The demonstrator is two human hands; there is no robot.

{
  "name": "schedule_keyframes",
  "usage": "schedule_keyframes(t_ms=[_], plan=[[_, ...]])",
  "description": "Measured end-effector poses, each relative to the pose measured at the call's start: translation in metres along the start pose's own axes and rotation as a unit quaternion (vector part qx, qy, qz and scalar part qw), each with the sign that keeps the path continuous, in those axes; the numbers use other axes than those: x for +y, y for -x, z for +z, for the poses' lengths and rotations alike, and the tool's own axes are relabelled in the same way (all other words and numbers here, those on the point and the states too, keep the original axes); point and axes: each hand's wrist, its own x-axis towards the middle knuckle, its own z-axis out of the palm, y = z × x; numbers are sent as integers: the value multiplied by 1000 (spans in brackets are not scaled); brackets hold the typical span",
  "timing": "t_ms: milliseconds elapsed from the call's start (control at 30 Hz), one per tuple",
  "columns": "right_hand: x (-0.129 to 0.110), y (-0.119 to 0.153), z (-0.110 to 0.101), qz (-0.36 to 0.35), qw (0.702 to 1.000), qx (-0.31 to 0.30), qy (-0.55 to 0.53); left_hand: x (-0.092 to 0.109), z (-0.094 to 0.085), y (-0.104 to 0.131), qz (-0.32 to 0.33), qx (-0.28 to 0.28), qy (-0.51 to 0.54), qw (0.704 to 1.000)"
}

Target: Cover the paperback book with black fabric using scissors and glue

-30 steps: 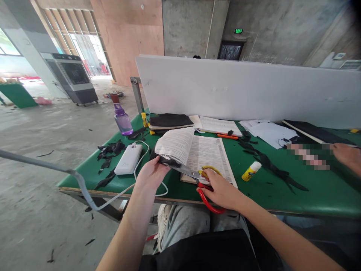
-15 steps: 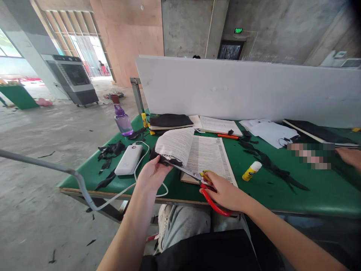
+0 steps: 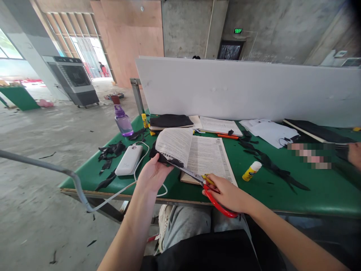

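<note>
My right hand (image 3: 227,194) grips red-handled scissors (image 3: 218,205), whose long blades point left along the lower edge of a lifted page. My left hand (image 3: 155,171) is closed on the lower left corner of an open book (image 3: 210,158), where black fabric (image 3: 162,157) shows at the edge beneath the curled pages. The blade tips lie near that fabric and are partly hidden by it. Something yellow (image 3: 208,180) shows between my right fingers and the scissors; I cannot make out what it is. The book's right-hand page lies flat on the table.
On the green table (image 3: 197,194) are a white power bank (image 3: 129,160) with a cable, a purple bottle (image 3: 123,122), a glue stick (image 3: 252,171) and black fabric scraps (image 3: 270,165). Black-covered books (image 3: 172,121) and papers lie along a white panel (image 3: 239,90). Another person's hand (image 3: 354,153) is at right.
My right hand and the scissors have shifted slightly to the right and down. My left hand keeps its hold on the book. The other person's hand has moved right.
</note>
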Motion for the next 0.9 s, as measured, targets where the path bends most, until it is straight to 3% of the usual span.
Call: schedule_keyframes(t_ms=[333, 533, 900], plan=[[0, 3, -6, 6, 1000, -5, 24, -5, 2, 4, 27, -9, 8, 1000], [2, 4, -10, 7, 1000, -8, 25, -11, 6, 8, 14, 18, 49, 999], [15, 4, -8, -1, 997, 50, 64, -24, 2, 5, 30, 5, 54, 998]])
